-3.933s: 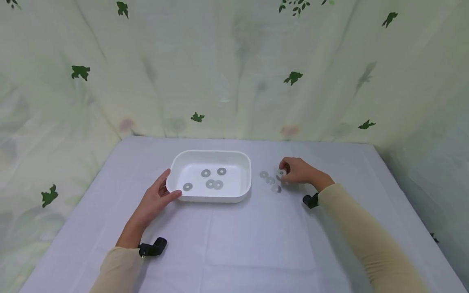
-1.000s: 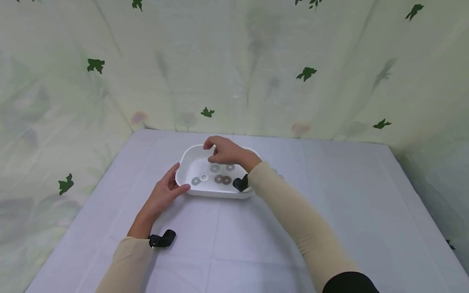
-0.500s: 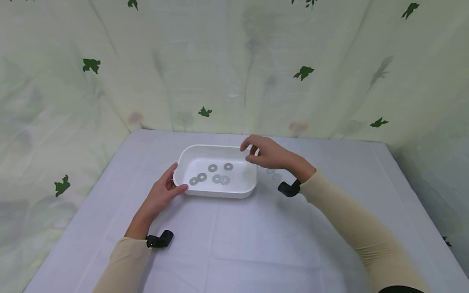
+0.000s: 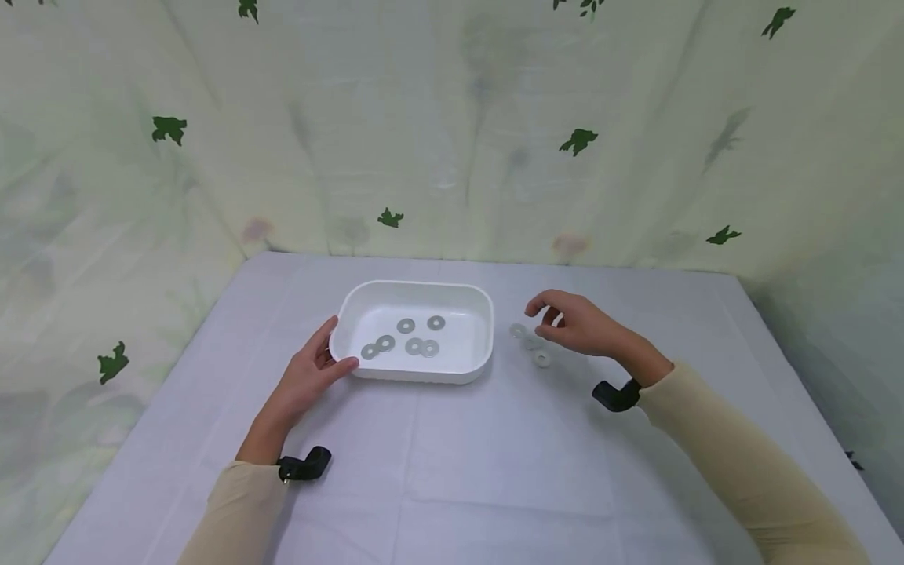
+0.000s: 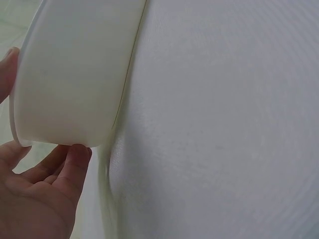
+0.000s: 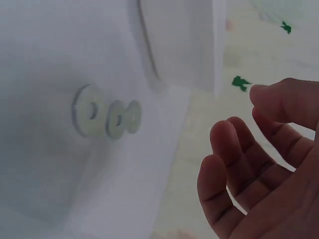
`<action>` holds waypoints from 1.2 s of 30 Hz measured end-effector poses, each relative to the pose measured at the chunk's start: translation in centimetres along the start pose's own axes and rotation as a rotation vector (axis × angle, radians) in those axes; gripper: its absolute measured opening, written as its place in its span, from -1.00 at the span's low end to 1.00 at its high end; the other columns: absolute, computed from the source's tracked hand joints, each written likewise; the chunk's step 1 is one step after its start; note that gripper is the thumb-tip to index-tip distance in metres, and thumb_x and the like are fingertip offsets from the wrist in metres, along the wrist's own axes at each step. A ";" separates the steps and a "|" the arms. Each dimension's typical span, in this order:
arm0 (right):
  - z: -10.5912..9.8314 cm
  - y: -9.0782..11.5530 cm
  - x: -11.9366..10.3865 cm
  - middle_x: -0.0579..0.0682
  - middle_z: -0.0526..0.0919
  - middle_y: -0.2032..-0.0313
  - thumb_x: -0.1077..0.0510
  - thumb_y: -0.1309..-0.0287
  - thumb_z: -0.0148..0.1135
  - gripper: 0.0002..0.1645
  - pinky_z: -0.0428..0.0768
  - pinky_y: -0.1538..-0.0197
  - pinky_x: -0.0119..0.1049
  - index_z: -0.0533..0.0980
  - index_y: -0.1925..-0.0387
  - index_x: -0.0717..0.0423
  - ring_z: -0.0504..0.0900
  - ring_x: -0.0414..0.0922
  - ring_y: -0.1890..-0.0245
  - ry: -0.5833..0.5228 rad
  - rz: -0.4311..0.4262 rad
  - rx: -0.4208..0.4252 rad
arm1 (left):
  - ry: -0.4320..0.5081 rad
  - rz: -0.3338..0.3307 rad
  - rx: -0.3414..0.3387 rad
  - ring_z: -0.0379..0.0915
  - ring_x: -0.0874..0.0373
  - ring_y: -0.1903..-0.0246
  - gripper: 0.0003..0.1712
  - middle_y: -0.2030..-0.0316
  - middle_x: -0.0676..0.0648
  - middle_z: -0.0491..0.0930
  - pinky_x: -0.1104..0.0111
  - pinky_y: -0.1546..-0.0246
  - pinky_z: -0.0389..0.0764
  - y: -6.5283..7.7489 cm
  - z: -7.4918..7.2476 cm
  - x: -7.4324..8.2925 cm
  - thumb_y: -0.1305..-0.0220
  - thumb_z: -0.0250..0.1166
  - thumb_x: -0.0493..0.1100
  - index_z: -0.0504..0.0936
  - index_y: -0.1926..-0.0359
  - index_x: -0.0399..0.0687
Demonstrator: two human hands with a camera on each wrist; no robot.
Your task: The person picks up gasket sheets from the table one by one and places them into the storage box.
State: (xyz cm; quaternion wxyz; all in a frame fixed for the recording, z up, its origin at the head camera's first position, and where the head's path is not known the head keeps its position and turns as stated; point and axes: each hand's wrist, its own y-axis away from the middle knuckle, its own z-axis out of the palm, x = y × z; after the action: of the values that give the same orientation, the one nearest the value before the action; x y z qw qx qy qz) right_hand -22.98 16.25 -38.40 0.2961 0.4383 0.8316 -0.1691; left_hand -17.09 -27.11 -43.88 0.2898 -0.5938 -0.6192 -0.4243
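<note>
In the head view, my left hand (image 4: pixel 305 380) grips the left end of a white plastic tray (image 4: pixel 417 376), thumb at its front rim. The left wrist view shows fingertips (image 5: pixel 77 154) against the tray's end wall. Inside the tray lie several flat metal washers, including a washer (image 4: pixel 435 322) at the back and a washer (image 4: pixel 370 351) at the left, which touches its neighbour. My right hand (image 4: pixel 582 326) hovers right of the tray, fingers loosely bent and holding nothing. Just left of and below its fingertips, three washers (image 6: pixel 89 110) rest on the cloth, the nearest one (image 4: pixel 541 359) apart from the others.
A white cloth covers the table (image 4: pixel 494 471). Behind it hangs a pale curtain (image 4: pixel 424 133) with green leaf shapes, reaching the table's back edge. Each wrist wears a black camera, one on the left wrist (image 4: pixel 305 464) and one on the right wrist (image 4: pixel 617 395).
My right hand pinched a washer beside the tray, carried it over the tray, and has come back right, unloaded, to the loose washers. One more washer lies in the tray. My left hand keeps its grip.
</note>
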 end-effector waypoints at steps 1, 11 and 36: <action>0.3 0.2 0.6 0.11 0.62 -0.02 0.27 -0.27 0.21 -0.69 0.62 0.08 -0.23 0.51 -0.05 0.17 0.61 -0.07 0.10 0.000 0.014 -0.001 | -0.005 -0.003 0.001 0.18 -0.12 -0.47 0.12 -0.56 -0.21 0.03 0.64 -0.15 0.46 0.0 0.0 0.1 -0.30 0.35 0.05 -0.23 -0.60 0.17; 3.3 1.5 4.4 0.14 0.63 0.06 0.31 -0.22 0.19 -0.68 0.59 0.17 -0.28 0.52 -0.02 0.25 0.60 -0.04 0.15 0.048 0.125 -0.005 | -0.031 0.001 0.010 0.19 -0.14 -0.46 0.09 -0.54 -0.24 0.05 0.20 -0.35 0.42 -0.3 -0.1 0.1 -0.33 0.32 0.05 -0.24 -0.60 0.13; 4.5 0.2 3.9 0.00 0.52 0.30 0.18 -0.04 0.34 -0.71 0.45 0.17 -0.26 0.46 0.20 0.13 0.43 -0.11 0.28 0.183 0.267 -0.114 | -0.014 -0.001 0.008 0.06 -0.17 -0.52 0.11 -0.57 -0.22 -0.06 0.09 -0.37 0.30 0.2 0.2 -0.2 -0.33 0.32 0.06 -0.26 -0.60 0.13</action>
State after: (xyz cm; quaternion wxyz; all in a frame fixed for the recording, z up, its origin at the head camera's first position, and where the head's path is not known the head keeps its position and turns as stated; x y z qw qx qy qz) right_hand -23.01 16.33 -44.32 0.2634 0.5408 0.7978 -0.0402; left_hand -16.88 -27.07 -44.08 0.2875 -0.5951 -0.6233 -0.4180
